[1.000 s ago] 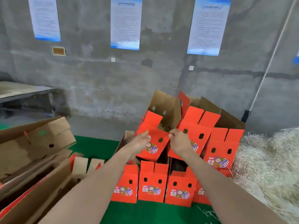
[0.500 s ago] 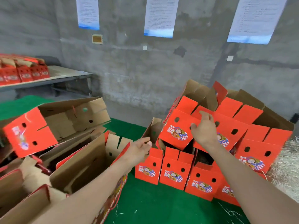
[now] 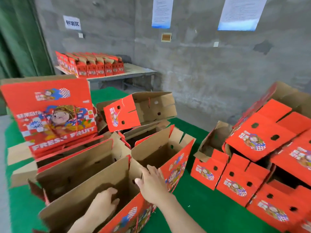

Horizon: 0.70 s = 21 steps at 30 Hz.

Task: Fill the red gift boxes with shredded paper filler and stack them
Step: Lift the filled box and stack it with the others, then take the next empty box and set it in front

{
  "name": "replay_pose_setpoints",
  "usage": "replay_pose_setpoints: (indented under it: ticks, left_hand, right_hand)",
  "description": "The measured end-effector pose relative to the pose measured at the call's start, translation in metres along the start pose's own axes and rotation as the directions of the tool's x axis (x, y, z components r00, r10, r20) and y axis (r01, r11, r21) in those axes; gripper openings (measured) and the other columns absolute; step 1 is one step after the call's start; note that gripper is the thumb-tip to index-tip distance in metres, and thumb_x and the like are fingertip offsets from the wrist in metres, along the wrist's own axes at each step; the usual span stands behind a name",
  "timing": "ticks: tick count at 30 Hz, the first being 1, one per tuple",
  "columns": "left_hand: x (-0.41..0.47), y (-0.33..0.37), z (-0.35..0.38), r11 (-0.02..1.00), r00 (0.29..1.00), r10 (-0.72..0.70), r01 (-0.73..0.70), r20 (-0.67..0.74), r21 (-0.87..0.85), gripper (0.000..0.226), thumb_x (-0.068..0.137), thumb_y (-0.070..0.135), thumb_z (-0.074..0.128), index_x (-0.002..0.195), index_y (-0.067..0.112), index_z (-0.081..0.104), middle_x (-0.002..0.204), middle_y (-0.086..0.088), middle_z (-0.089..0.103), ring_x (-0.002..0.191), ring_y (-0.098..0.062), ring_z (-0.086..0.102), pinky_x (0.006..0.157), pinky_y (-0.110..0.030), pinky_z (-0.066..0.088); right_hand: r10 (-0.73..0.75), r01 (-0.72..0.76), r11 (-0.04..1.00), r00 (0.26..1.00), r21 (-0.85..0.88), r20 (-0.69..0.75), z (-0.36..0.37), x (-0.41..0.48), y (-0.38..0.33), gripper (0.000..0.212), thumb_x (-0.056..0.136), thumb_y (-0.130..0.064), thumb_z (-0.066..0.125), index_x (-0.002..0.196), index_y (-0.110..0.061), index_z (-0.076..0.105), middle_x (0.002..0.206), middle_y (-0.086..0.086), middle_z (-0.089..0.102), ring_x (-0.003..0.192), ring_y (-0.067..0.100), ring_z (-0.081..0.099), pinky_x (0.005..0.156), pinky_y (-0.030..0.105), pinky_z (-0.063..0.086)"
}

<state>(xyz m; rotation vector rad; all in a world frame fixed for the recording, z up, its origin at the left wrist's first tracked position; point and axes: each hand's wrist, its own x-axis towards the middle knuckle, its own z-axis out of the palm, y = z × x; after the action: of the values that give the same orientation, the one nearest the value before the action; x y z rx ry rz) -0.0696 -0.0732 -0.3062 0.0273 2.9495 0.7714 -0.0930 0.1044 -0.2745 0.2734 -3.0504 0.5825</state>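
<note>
Looking down, I see red boxes made of stiff brown cardboard, shiny red outside and plain brown inside. The near box [image 3: 94, 195] stands open on the green mat [image 3: 210, 207], which looks soft and fuzzy. Its flaps are flat and square with small round holes.

Half a second ago my right hand was up on the pile [image 3: 262, 148] and my left hand hung in the air. Now the view has swung left and both hands are at the near box. The pile of stacked boxes sits to the right of it.

My left hand [image 3: 104, 202] is down inside the near box, fingers curled against the brown inner wall. I cannot tell if it grips anything. My right hand [image 3: 151, 184] lies on the box's right end, fingers a little spread and flat, thumb out, holding nothing.

Behind the near box, a flat stack [image 3: 50, 115] leans up. Far behind, more boxes line a table [image 3: 134, 73].
</note>
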Motion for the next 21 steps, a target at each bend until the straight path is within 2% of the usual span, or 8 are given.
replay_pose_setpoints:
  ticks: [3, 6, 11, 13, 15, 17, 19, 21]
  left_hand:
    - [-0.003, 0.014, -0.004, 0.987, 0.982, 0.055, -0.082, -0.182, -0.14, 0.032, 0.088, 0.021, 0.062, 0.119, 0.021, 0.061, 0.118, 0.007, 0.063, 0.109, -0.007, 0.058, 0.1, -0.019, 0.041]
    - [0.003, 0.04, -0.021, 0.925, 0.913, 0.11, -0.238, -0.392, -0.295, 0.03, 0.083, 0.015, 0.068, 0.111, 0.024, 0.064, 0.112, 0.007, 0.064, 0.104, -0.012, 0.061, 0.093, -0.028, 0.051]
    - [0.101, 0.101, -0.097, 0.904, 0.715, 0.155, -0.381, -0.682, -0.195, 0.073, 0.079, 0.024, 0.073, 0.14, 0.017, 0.034, 0.149, -0.003, 0.03, 0.138, -0.021, 0.025, 0.111, -0.042, 0.026]
    - [0.155, 0.126, -0.133, 0.928, 0.712, 0.133, -0.334, -0.689, -0.167, 0.081, 0.082, 0.034, 0.068, 0.145, 0.013, 0.023, 0.154, -0.006, 0.019, 0.143, -0.025, 0.012, 0.115, -0.048, 0.013]
    - [0.202, 0.14, -0.156, 0.96, 0.752, 0.135, -0.261, -0.645, -0.103, 0.08, 0.085, 0.042, 0.061, 0.147, 0.013, 0.019, 0.155, -0.005, 0.017, 0.144, -0.024, 0.009, 0.114, -0.049, 0.009]
    - [0.233, 0.145, -0.166, 0.98, 0.849, 0.134, -0.191, -0.512, -0.06, 0.066, 0.087, 0.037, 0.059, 0.142, 0.013, 0.031, 0.144, -0.009, 0.04, 0.133, -0.028, 0.036, 0.109, -0.045, 0.028]
    - [0.238, 0.149, -0.165, 0.983, 0.911, 0.172, -0.133, -0.374, 0.127, 0.035, 0.082, 0.022, 0.057, 0.115, 0.01, 0.057, 0.116, -0.012, 0.062, 0.102, -0.032, 0.059, 0.082, -0.036, 0.05]
    - [0.23, 0.155, -0.157, 0.909, 0.912, 0.246, -0.1, -0.328, 0.405, 0.024, 0.077, 0.017, 0.058, 0.1, 0.01, 0.063, 0.104, -0.011, 0.062, 0.095, -0.031, 0.06, 0.07, -0.033, 0.047]
  right_hand:
    - [0.065, -0.074, 0.988, 0.995, -0.137, -0.071, 0.018, 0.002, -0.006, 0.043, 0.1, -0.034, 0.02, 0.131, -0.021, 0.046, 0.134, 0.003, 0.041, 0.131, 0.021, 0.035, 0.113, 0.042, -0.01]
    - [0.057, -0.068, 0.979, 0.996, -0.19, -0.064, 0.026, 0.002, 0.0, 0.042, 0.099, -0.031, 0.025, 0.137, -0.019, 0.037, 0.146, 0.005, 0.031, 0.138, 0.023, 0.021, 0.114, 0.042, -0.01]
    - [0.139, -0.107, 0.973, 0.978, -0.204, 0.153, 0.014, 0.016, -0.01, 0.049, 0.099, -0.034, 0.024, 0.145, -0.017, 0.022, 0.156, 0.011, 0.005, 0.144, 0.026, -0.001, 0.114, 0.042, -0.011]
    - [0.056, -0.06, 0.982, 0.998, -0.181, -0.026, 0.008, 0.011, -0.014, 0.056, 0.079, -0.048, 0.063, 0.124, -0.016, 0.057, 0.137, 0.022, 0.044, 0.13, 0.025, 0.042, 0.113, 0.035, 0.023]
    - [0.031, -0.055, 0.979, 0.992, -0.195, -0.119, 0.003, 0.003, -0.016, 0.056, 0.022, -0.055, 0.086, 0.068, -0.025, 0.075, 0.081, 0.007, 0.072, 0.077, 0.013, 0.07, 0.073, 0.028, 0.055]
    - [0.034, -0.072, 0.973, 0.984, -0.219, -0.173, 0.009, 0.005, -0.017, 0.055, 0.005, -0.054, 0.083, 0.051, -0.028, 0.07, 0.063, -0.001, 0.07, 0.059, 0.009, 0.068, 0.056, 0.029, 0.056]
    - [0.032, -0.079, 0.968, 0.98, -0.237, -0.195, 0.007, 0.007, -0.014, 0.054, 0.007, -0.056, 0.083, 0.051, -0.028, 0.069, 0.062, -0.002, 0.069, 0.059, 0.007, 0.068, 0.056, 0.028, 0.057]
    - [0.038, -0.079, 0.967, 0.985, -0.242, -0.171, 0.007, 0.007, -0.015, 0.053, 0.01, -0.058, 0.083, 0.052, -0.029, 0.07, 0.063, -0.005, 0.07, 0.06, 0.005, 0.068, 0.059, 0.028, 0.057]
